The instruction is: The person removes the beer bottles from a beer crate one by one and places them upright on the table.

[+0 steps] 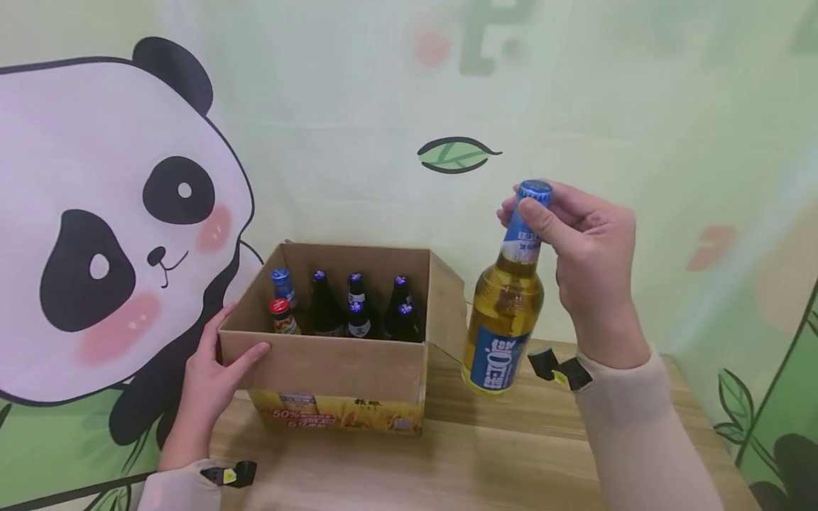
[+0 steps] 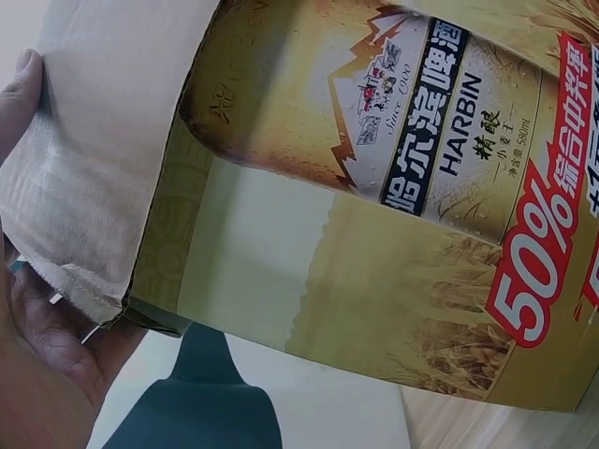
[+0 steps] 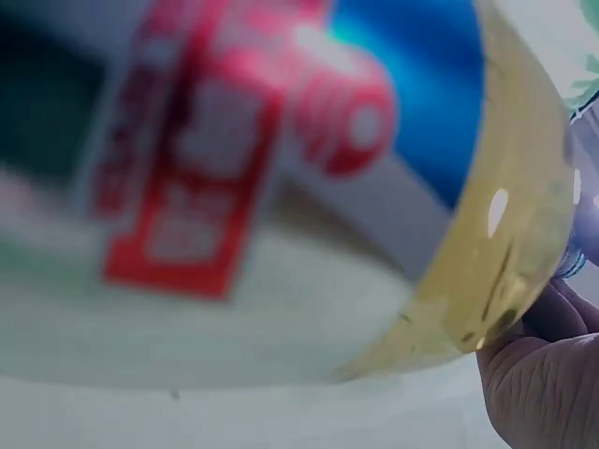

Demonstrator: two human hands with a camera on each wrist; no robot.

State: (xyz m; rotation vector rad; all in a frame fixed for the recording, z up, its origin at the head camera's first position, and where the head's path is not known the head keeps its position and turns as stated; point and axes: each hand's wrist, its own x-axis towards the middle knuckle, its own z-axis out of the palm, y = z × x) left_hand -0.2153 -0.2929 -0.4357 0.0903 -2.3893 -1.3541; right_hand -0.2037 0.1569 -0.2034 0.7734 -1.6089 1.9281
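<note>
My right hand (image 1: 594,252) grips a beer bottle (image 1: 508,305) by its neck, just under the blue cap. Amber liquid shows through the clear glass, and a blue label sits low on it. The bottle hangs slightly tilted in the air, right of an open cardboard box (image 1: 339,365). In the right wrist view the bottle (image 3: 524,178) is close and blurred. At the box's front left corner, my left hand (image 1: 214,365) holds the folded-down flap, thumb on the front. The left wrist view shows the flap (image 2: 103,122) between thumb and fingers.
Inside the box stand several dark bottles with blue caps (image 1: 356,306), a red-capped bottle (image 1: 281,312) and a blue-topped bottle (image 1: 281,280). The box's right flap (image 1: 447,298) sticks outward. A wooden table (image 1: 498,454) lies beneath, with a panda-printed backdrop (image 1: 358,106) behind.
</note>
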